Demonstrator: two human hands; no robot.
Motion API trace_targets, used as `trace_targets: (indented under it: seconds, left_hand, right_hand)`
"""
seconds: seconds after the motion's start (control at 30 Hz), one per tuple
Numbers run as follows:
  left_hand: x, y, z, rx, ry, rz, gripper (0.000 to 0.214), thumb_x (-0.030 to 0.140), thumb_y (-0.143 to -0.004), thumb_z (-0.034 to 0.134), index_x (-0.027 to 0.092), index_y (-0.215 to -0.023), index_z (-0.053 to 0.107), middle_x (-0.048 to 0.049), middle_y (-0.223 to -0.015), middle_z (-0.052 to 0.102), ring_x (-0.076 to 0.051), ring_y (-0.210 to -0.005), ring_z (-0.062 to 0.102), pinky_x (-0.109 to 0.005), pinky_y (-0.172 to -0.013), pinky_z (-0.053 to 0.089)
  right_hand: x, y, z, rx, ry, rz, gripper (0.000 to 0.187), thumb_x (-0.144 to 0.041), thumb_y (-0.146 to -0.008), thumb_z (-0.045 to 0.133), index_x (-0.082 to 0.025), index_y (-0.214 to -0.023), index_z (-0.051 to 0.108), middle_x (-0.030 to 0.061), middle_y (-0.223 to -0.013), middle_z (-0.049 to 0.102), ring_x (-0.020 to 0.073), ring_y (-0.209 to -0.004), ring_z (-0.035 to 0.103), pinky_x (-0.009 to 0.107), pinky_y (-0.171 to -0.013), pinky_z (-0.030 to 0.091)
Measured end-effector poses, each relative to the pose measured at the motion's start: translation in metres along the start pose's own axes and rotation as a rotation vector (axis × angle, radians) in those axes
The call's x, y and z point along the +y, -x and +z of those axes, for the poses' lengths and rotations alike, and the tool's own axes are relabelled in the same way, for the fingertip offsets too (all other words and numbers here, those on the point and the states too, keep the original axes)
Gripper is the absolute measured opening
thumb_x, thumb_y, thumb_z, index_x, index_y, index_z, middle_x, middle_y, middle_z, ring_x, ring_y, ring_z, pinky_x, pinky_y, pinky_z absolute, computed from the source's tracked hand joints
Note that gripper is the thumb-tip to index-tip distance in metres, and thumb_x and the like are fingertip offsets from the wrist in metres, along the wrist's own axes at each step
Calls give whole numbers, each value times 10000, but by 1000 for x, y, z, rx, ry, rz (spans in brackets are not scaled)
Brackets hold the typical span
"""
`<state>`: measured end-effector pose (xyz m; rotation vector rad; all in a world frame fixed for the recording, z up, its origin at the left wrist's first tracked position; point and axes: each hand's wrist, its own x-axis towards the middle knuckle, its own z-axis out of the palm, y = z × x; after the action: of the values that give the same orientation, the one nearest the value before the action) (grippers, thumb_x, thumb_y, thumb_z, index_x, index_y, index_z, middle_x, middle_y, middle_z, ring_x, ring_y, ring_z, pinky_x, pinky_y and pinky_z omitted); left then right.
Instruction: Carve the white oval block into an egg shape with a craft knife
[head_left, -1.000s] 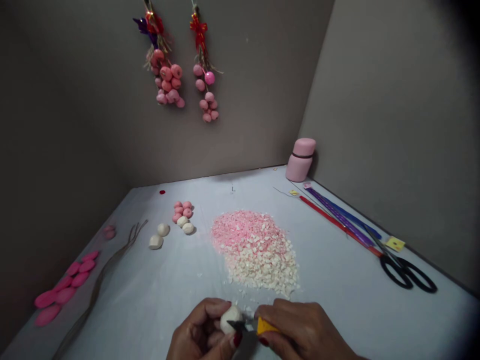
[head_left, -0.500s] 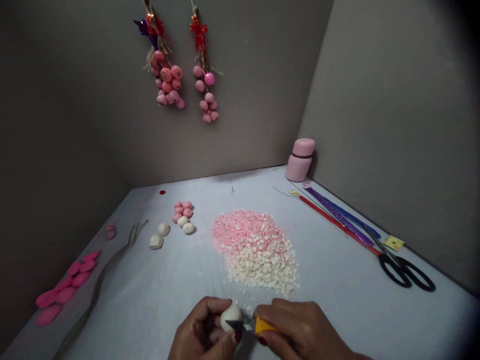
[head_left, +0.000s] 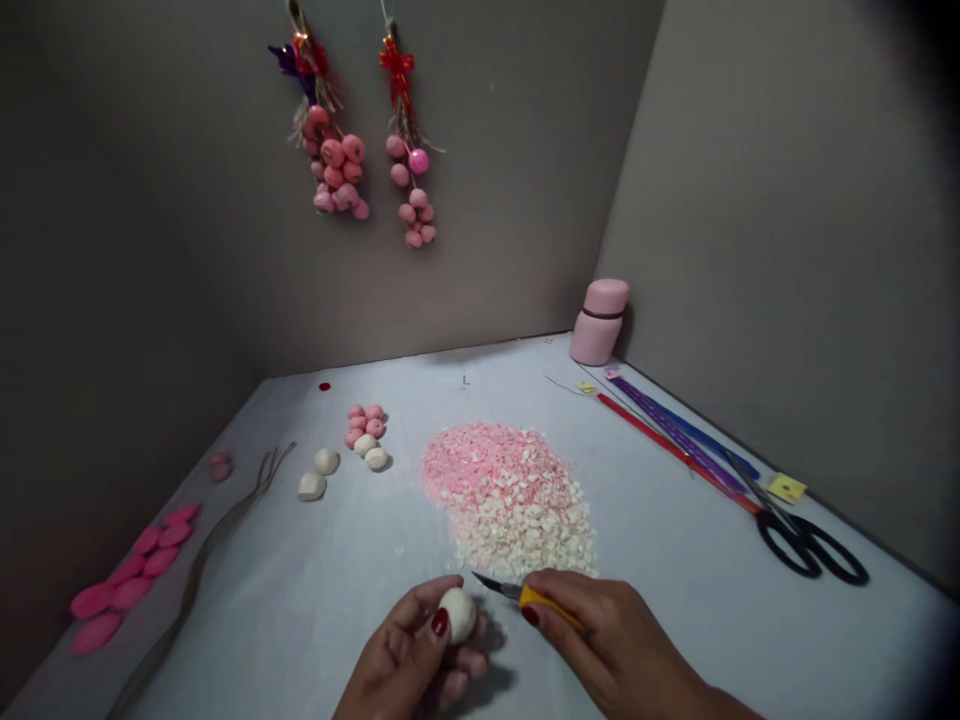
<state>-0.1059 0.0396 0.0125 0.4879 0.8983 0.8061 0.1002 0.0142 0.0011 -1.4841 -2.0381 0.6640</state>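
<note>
Between the thumb and fingers of my left hand (head_left: 412, 655) is a small white ball (head_left: 459, 614), roughly rounded; its material I cannot tell. My right hand (head_left: 600, 630) grips a craft knife by its yellow handle (head_left: 551, 606). The knife's dark pointed blade (head_left: 496, 585) points left, just above and right of the ball, apart from it. Right behind both hands lies a wide heap of pink shavings (head_left: 480, 455) and white shavings (head_left: 532, 535).
White balls (head_left: 312, 486), small pink balls (head_left: 365, 420), bright pink ovals (head_left: 131, 592) and brown cords (head_left: 202, 550) lie left. Scissors (head_left: 810, 545), ribbons (head_left: 675, 430) and a pink flask (head_left: 598, 322) stand or lie right. Strings of pink balls (head_left: 341, 160) hang on the back wall.
The knife blade has come off the ball and moved up, away from it. My left hand has turned the ball, its thumb now across the front.
</note>
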Motion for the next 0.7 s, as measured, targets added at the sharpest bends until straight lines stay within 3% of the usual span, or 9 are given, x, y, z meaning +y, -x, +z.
trace_targets:
  seconds: [0.27,0.47,0.7]
  left_hand:
    - [2,0,-5,-62,109,-85,309,236,-602,856,189,-899,786,-78,-905,823,-130,-763,758,-107,-630,541]
    - [-1,-6,-10,-181,161,-112,204,251,-645,829,212,-842,789,-76,-760,810,-111,-570,721,-163,-548,560]
    - [-4,-2,-5,-126,223,-128,260,281,-604,853,140,-812,789,-58,-680,787,-83,-508,686,-130,-515,526]
  right_hand:
    - [-1,-1,0,14,-28,1,292,-312,-991,370,-223,-757,520,-18,-695,588,143,-642,574,233,-589,380]
    - [0,0,1,8,-39,-20,279,-313,-992,380,-224,-776,532,-21,-709,595,138,-650,578,231,-596,386]
    - [-4,2,3,-3,-54,-98,279,-302,-987,381,-224,-757,517,-27,-683,574,125,-622,561,219,-577,383]
